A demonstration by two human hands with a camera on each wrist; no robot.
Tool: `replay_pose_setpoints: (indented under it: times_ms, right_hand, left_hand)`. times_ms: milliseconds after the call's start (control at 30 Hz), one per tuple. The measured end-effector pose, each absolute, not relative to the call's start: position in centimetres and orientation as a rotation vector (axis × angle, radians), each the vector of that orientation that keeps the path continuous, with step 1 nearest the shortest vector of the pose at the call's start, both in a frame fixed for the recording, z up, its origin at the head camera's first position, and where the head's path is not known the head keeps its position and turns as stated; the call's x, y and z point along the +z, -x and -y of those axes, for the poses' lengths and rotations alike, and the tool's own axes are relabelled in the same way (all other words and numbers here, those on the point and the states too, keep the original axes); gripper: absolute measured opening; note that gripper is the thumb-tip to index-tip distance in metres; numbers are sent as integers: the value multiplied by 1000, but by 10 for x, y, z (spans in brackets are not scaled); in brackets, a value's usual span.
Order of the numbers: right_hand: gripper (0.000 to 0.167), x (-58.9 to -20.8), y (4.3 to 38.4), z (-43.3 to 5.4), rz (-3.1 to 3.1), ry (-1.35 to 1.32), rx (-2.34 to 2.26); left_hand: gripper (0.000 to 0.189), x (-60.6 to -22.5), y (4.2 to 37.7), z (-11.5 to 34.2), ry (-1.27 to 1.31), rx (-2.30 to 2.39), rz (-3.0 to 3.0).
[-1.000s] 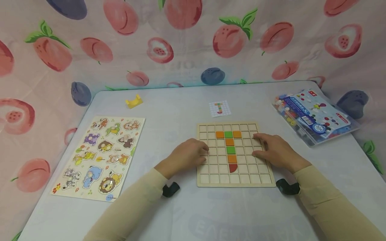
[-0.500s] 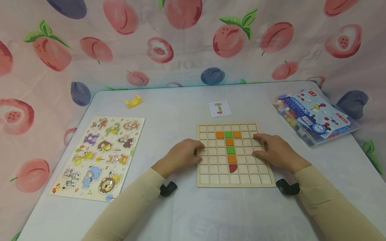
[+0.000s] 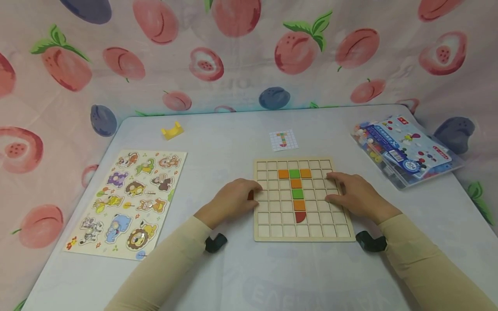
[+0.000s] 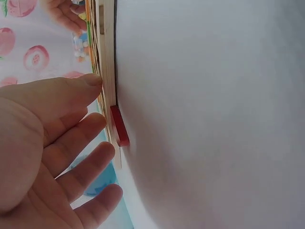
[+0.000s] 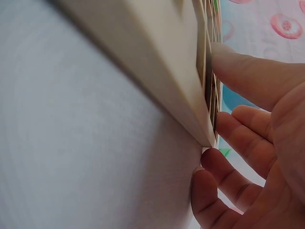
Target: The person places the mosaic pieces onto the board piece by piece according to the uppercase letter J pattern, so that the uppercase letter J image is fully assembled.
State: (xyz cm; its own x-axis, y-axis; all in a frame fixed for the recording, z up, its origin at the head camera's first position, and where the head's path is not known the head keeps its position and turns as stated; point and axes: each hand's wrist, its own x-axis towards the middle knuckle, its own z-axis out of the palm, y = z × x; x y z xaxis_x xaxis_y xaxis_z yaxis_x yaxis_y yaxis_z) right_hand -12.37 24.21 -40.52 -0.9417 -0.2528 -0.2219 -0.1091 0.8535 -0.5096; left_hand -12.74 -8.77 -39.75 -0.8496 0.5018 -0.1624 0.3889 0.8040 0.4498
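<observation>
A wooden grid board (image 3: 317,233) lies on the table. Orange and green square tiles (image 3: 297,194) form a T on it, with a red rounded tile (image 3: 301,217) at the foot. At the board's left edge is my left hand (image 3: 232,202), thumb and fingers spread apart and relaxed. A red piece (image 4: 119,126) leans by that edge, close to the fingertips in the left wrist view. My right hand (image 3: 361,196) rests over the right edge, its thumb and index fingertips on the grid and the other fingers loosely bent beside the rim.
A small pattern card (image 3: 283,140) showing a similar T lies behind the board. On the left are an animal puzzle board (image 3: 128,203) and a yellow curved piece (image 3: 173,131). A clear plastic case (image 3: 406,151) of colourful parts stands at the back right.
My left hand has drawn back leftward from the grid to the board's left edge, exposing the red piece between thumb and finger. The right hand and tiles stay put.
</observation>
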Motion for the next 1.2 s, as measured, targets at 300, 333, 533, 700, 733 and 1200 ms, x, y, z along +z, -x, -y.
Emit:
replay_pose_setpoints:
  times_ms: [300, 333, 533, 700, 733, 1200]
  right_hand:
    - [72, -406, 124, -242, -2753, 266, -725]
    - [72, -406, 124, -242, -2753, 266, -726]
    - [72, -406, 123, -241, -2748, 257, -723]
    - [71, -406, 123, -241, -2741, 240, -710]
    - [70, -406, 123, -241, -2739, 235, -708]
    - [70, -406, 124, -240, -2728, 227, -713]
  left_hand:
    - [37, -399, 131, 92, -683, 587, -2735]
    - [36, -399, 131, 92, -684, 589, -2739]
    - [35, -398, 131, 94, -678, 595, -2744]
    - [34, -398, 132, 94, -676, 588, -2739]
    - [34, -398, 132, 94, -675, 585, -2739]
    - [31, -398, 133, 98, -640, 562, -2749]
